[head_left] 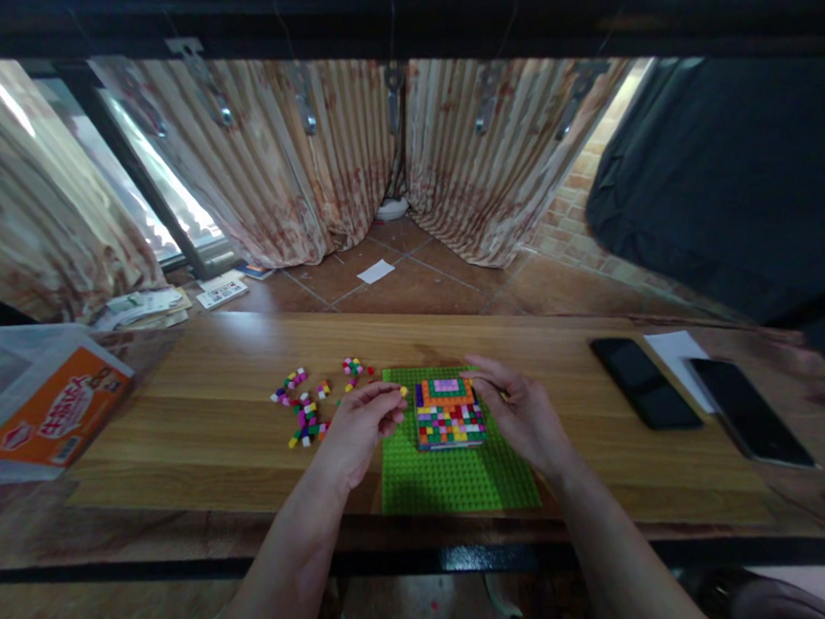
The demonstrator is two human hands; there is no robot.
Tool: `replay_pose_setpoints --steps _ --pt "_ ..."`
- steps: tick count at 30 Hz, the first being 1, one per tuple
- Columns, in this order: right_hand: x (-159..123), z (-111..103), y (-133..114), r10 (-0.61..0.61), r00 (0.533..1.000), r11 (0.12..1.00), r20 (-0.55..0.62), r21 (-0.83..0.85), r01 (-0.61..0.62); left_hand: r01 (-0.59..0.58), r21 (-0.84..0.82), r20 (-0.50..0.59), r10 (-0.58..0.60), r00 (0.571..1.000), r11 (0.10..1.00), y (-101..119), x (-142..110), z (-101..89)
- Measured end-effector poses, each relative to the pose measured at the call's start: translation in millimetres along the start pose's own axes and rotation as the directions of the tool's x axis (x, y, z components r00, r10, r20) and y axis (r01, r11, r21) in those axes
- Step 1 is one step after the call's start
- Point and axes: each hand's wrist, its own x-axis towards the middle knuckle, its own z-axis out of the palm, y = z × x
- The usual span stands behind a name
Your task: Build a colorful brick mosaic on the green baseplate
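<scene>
We find the left hand (pixel 358 435) closed to a narrow pinch, thumb and fingertips on a small yellow brick (pixel 403 390) at the left of the brick block (pixel 452 426). The right hand (pixel 527 420) is bent inward, its fingertips at the block's upper right corner; whether they grip a piece or merely touch the block, we cannot tell.

We judge the yellow brick very light, stiff and smooth, hard to damage but easily lost from a loose pinch. We would take it by two opposite side walls, leaving its top and underside free.

The brick block sits on the upper part of the green baseplate (pixel 457 484), its coloured rows stepping up to a pink patch. We judge it rigid and light to moderate in weight, yet only as sound as its stud joints: a twist or a pull on the upper rows could part them. We would hold it low, by both side walls. The baseplate we expect to be thin and slightly flexible, best steadied flat at its edges.

Farther out, loose bricks (pixel 308 423) lie scattered to the left on the wooden board (pixel 216 462). A plastic box (pixel 52 408) stands at far left; a black phone (pixel 646 382) lies to the right.
</scene>
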Motion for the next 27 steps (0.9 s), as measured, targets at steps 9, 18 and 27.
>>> replay_pose_setpoints --steps 9,18,27 --pt "6 7 6 0.156 0.988 0.958 0.016 0.24 -0.155 0.034 0.021 0.011 -0.034 0.999 0.999 -4 -3 7.6" --pt "5 8 11 0.163 0.986 0.944 0.018 0.289 -0.161 -0.001 0.031 0.034 0.0 0.999 1.0 -7 -1 7.6" --pt "4 3 6 0.121 0.987 0.956 -0.103 0.279 -0.088 -0.033 0.022 0.051 0.032 0.998 0.999 -1 -5 8.3"
